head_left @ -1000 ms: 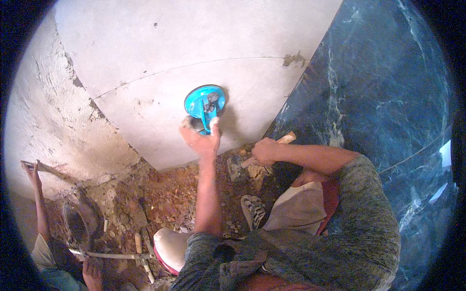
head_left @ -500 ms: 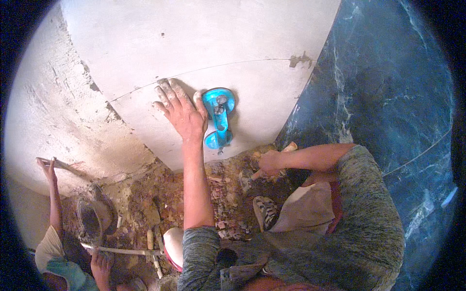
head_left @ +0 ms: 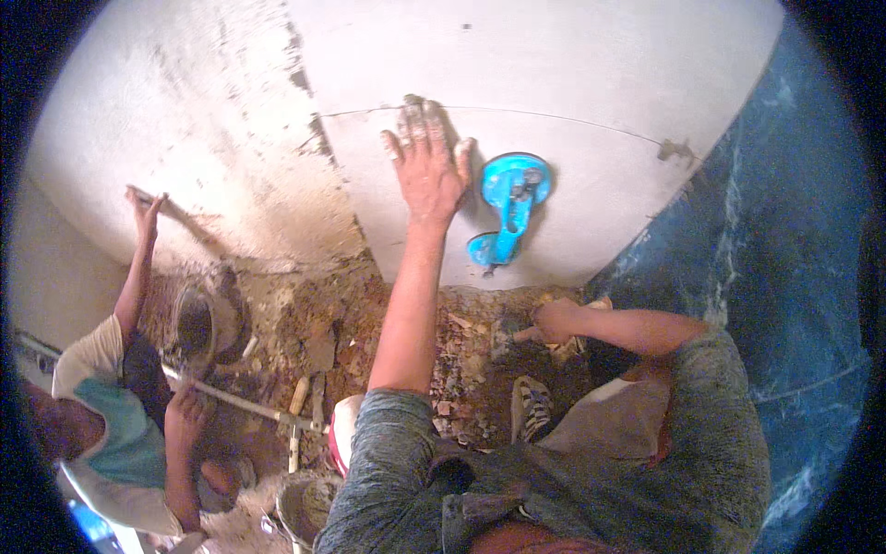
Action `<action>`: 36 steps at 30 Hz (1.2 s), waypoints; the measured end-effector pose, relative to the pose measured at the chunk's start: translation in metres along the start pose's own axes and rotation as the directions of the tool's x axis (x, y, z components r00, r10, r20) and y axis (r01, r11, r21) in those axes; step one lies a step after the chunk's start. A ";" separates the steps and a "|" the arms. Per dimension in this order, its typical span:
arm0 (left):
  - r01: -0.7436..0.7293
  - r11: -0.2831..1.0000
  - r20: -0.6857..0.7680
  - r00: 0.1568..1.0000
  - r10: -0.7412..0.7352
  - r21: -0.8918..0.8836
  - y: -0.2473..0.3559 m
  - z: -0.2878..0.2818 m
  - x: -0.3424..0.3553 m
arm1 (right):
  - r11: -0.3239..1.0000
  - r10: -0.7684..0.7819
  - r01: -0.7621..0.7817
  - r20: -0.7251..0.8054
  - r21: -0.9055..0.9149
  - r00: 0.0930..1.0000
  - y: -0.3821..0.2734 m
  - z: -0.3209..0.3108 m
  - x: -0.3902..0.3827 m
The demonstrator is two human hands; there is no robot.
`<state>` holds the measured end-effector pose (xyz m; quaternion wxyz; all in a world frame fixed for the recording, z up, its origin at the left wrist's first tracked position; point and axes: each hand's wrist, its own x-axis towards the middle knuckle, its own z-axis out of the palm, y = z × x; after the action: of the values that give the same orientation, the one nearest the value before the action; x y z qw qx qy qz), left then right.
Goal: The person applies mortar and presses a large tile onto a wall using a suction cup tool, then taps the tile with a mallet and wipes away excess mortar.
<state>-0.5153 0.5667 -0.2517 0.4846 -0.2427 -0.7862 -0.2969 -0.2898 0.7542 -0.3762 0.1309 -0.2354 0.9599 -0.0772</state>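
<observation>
My left hand [head_left: 429, 175] presses flat against a large white tile [head_left: 572, 175], fingers spread, the tips on the thin seam with the tile above. Whitish mortar coats its fingers. Just right of its thumb, a blue double-cup suction lifter [head_left: 509, 208] is stuck to the same tile, with no hand on it. Lower right, near the tile's bottom edge, my right hand [head_left: 556, 321] is closed around a wooden-handled tool [head_left: 601, 304]. The tool's other end points left over the rubble and is too blurred to name.
At left a co-worker's raised hand [head_left: 145, 208] holds a thin tool against the rough plaster wall [head_left: 203, 120]. A mortar bucket [head_left: 196, 323], a pale pipe [head_left: 242, 401] and broken rubble [head_left: 452, 355] cover the floor. Blue marbled tile [head_left: 784, 231] lines the right wall.
My view has swung left, so the scene sits further right and more of the co-worker shows. My left hand has shifted slightly away from the suction lifter; my right hand keeps hold of the tool.
</observation>
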 end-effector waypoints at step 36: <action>-0.003 1.000 -0.137 0.991 -0.001 -0.029 -0.056 0.001 -0.006 | 0.312 0.702 0.340 -0.456 0.887 0.547 -0.121 -0.047 -0.004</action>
<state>-0.5515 0.5272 -0.2703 0.5341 -0.2294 -0.7464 -0.3240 -0.2479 0.6544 -0.3050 -0.2057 0.0823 0.6900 -0.6891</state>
